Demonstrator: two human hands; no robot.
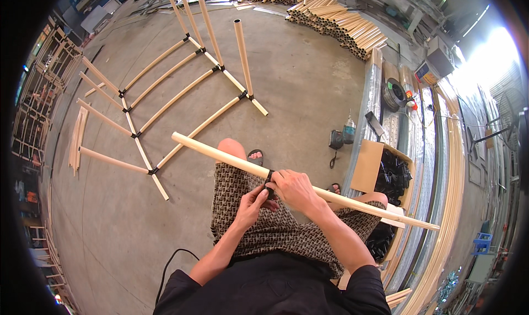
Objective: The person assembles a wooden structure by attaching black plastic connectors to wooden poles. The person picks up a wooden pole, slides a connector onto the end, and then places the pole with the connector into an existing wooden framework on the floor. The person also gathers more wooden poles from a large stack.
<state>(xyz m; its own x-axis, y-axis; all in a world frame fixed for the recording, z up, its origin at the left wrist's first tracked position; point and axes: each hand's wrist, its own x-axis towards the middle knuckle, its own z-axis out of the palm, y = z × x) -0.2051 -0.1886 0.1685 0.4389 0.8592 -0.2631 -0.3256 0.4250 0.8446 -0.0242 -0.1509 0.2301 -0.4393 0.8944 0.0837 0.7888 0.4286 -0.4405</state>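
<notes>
A long cream-coloured pipe [220,156] lies across my lap, slanting from upper left to lower right. Near its middle sits a black pipe joint [269,184]. My left hand [254,203] pinches the underside of this joint with thumb and fingers. Over the top, my right hand [296,189] is closed around the pipe and joint, its fingers partly covering both. Beyond my knees stands a frame of similar pipes [176,106] on the floor, linked by black joints, with several pipes sticking upward.
To the right, an open cardboard box [366,166] holds black joints [392,174]. A cordless drill [348,132] stands beside it. Long wrapped profiles [372,89] run along the right side. Pipes are stacked in a pile [336,23] at the back. A black cable [168,262] curves at lower left.
</notes>
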